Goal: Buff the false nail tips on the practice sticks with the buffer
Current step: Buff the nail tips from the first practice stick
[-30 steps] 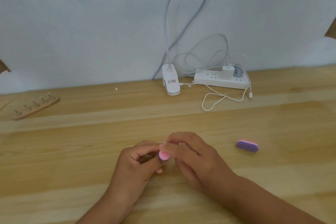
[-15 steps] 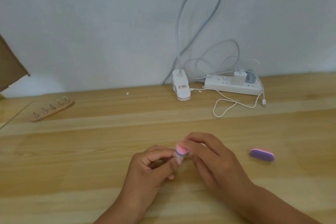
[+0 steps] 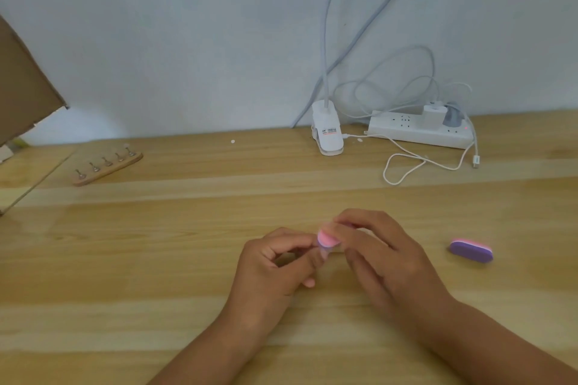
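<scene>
- I see the right hand [image 3: 384, 262] over the middle of the tabletop [image 3: 150, 259]. Its grip is closed, and the fingers pinch the pink buffer [image 3: 327, 239].
- The left hand [image 3: 272, 269] is just beside it with curled fingers. Its grip pinches a small pale piece [image 3: 324, 252] directly under the pink buffer, too blurred for me to name.
- A purple buffer [image 3: 470, 251] lies on the tabletop to the right, apart from both hands.
- Far to the left, a wooden holder [image 3: 108, 167] carries five upright sticks.
</scene>
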### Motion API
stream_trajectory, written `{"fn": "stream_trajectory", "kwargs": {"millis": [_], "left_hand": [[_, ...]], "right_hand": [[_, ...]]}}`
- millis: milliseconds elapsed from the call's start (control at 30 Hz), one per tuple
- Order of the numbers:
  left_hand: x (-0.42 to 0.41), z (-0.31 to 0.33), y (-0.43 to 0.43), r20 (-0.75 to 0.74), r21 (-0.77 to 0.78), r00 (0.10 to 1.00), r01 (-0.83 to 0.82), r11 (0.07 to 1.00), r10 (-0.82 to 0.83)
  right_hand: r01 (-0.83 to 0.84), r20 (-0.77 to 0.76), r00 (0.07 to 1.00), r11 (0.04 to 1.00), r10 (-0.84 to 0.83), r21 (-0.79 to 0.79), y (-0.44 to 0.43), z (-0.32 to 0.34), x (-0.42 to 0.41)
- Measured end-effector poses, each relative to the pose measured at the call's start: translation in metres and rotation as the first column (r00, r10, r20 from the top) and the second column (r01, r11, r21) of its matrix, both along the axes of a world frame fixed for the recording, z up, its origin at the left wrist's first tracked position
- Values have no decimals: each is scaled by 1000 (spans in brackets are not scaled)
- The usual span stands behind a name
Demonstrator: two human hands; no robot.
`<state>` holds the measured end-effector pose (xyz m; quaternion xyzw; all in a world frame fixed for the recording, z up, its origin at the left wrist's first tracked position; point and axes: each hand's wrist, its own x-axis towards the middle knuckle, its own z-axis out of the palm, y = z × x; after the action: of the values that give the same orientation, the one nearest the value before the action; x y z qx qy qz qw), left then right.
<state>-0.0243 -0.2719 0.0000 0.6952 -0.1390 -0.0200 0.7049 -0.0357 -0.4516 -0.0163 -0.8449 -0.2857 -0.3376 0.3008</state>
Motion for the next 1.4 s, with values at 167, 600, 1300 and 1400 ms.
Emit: {"fn": "stream_trajectory", "kwargs": {"millis": [167, 600, 1300, 1400], "left_hand": [[0, -2, 0, 16, 32, 1000, -12, 999, 11], [0, -1, 1, -10, 16, 1000, 0, 1000, 1], [0, -2, 0, -51, -21, 998, 32, 999, -33], [0, -2, 1, -59, -19, 998, 26, 1000, -27]], "right_hand": [[-15, 35, 999, 997, 18, -72, 1, 0, -2], [-43, 9, 999, 999, 43, -25, 0, -5, 0], [-102, -6, 995, 992, 103, 72, -3, -4, 4], [-139, 11, 990, 990, 139, 23, -2, -6, 2]]}}
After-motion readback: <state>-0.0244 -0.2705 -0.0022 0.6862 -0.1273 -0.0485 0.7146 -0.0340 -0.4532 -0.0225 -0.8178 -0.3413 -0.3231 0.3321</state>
